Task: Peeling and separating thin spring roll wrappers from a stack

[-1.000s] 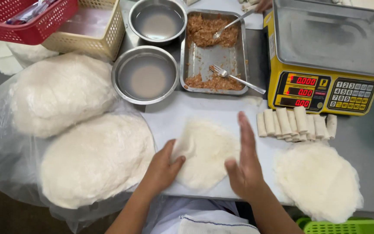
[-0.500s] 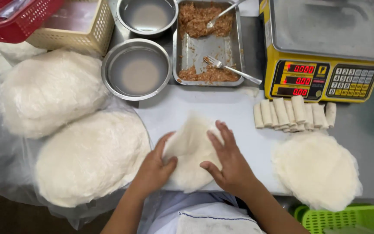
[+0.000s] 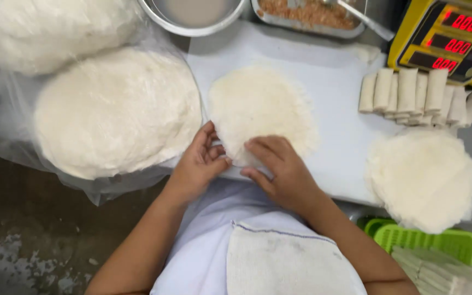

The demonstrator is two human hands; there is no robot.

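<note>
A thin round white wrapper (image 3: 261,109) lies flat on the white board (image 3: 338,87). My left hand (image 3: 199,161) pinches its near left edge with the fingertips. My right hand (image 3: 279,169) rests on the wrapper's near edge, fingers bent down onto it. The two hands are close together at the board's front edge.
Two big stacks of wrappers (image 3: 113,112) lie in clear plastic at the left. A smaller stack (image 3: 423,177) sits at the right. Several finished rolls (image 3: 416,95) lie by a yellow scale (image 3: 454,38). A metal bowl (image 3: 195,13) and filling tray (image 3: 310,13) stand behind. A green basket (image 3: 427,240) is at the near right.
The wrapper was folded and loose under both hands; now it lies spread out round. Both hands have drawn back to its near edge, and the view has moved closer.
</note>
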